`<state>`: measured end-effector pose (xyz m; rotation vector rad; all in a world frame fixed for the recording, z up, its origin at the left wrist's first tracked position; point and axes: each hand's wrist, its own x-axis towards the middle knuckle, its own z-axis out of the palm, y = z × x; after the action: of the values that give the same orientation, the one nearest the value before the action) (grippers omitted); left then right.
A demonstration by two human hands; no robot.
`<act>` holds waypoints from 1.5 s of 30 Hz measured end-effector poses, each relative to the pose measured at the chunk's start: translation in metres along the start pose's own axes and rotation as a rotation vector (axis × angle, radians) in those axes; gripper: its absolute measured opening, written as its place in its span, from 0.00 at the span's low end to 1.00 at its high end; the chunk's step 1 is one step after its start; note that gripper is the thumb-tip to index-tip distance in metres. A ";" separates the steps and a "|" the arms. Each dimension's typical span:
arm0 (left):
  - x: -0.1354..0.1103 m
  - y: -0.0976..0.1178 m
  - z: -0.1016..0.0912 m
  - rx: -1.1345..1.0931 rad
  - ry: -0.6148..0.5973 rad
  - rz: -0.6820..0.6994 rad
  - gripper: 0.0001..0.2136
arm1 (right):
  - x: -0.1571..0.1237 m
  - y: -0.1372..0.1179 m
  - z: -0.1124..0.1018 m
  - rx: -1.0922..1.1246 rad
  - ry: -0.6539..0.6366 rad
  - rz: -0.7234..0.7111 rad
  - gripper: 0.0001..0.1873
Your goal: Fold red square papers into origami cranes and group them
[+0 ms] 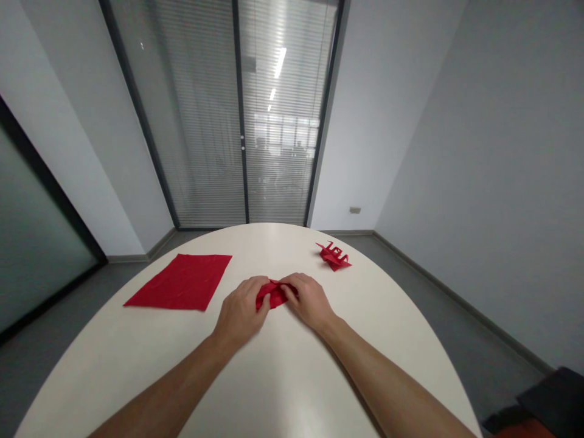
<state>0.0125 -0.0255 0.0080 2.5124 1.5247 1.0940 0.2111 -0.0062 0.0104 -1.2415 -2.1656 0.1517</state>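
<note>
Between my two hands is a small piece of folded red paper (275,296), held just over the middle of the white table. My left hand (241,309) grips its left side, with the thumb in front and the fingers behind. At its right side, my right hand (308,298) pinches the upper edge between thumb and fingers. Parts of the paper are hidden by my fingers, so its full shape cannot be made out.
A flat red sheet (182,283) with creases lies on the round white table (274,377) at the left. Toward the back right sits a cut and folded red paper piece (335,258) with curled strips. A dark chair (554,398) stands beyond the right edge.
</note>
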 end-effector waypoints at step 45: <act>0.002 -0.021 0.015 -0.323 0.067 -0.212 0.10 | -0.004 0.003 0.002 0.027 -0.005 -0.145 0.27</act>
<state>0.0056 -0.0079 -0.0096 2.0736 1.4507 1.2818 0.2140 -0.0075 0.0060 -1.0653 -2.2418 0.1227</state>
